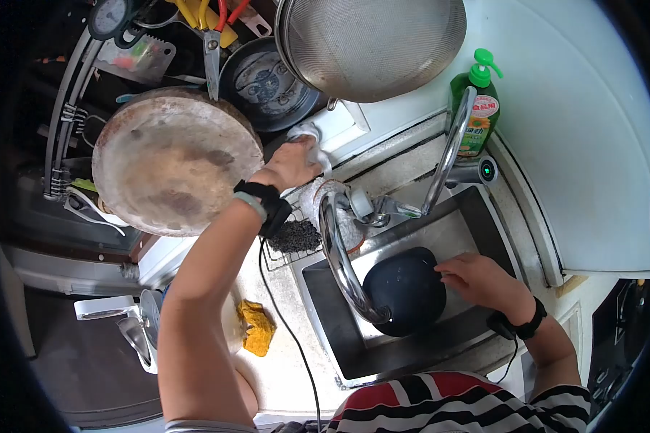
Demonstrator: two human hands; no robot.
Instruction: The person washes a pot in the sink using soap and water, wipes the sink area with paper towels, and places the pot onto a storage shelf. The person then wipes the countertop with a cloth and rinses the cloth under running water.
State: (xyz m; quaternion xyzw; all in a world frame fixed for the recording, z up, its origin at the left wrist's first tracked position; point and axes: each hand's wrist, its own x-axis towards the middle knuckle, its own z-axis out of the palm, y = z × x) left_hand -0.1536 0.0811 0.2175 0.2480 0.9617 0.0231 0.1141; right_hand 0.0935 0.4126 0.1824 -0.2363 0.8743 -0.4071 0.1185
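My left hand (296,163) reaches over the back of the counter, its fingers closed on a crumpled white cloth (315,136). In the sink (477,224) sits a black rounded-square vessel (404,292); whether it is a pan or a basin I cannot tell. At its right rim, my right hand (477,278) has its thumb and fingers pinched together on the edge. The curved chrome faucet (332,249) passes over the vessel's left side. Close below my left hand are a dark scouring pad (295,237) on a wire rack and a whitish mesh bundle (345,234).
A large round wooden board (177,162) leans at the left, beside a dark frying pan (271,83) and scissors (211,58). A mesh strainer (375,43) hangs above. A green soap bottle (475,108) stands behind the sink. A yellow cloth (256,328) lies on the counter near a black cable (289,328).
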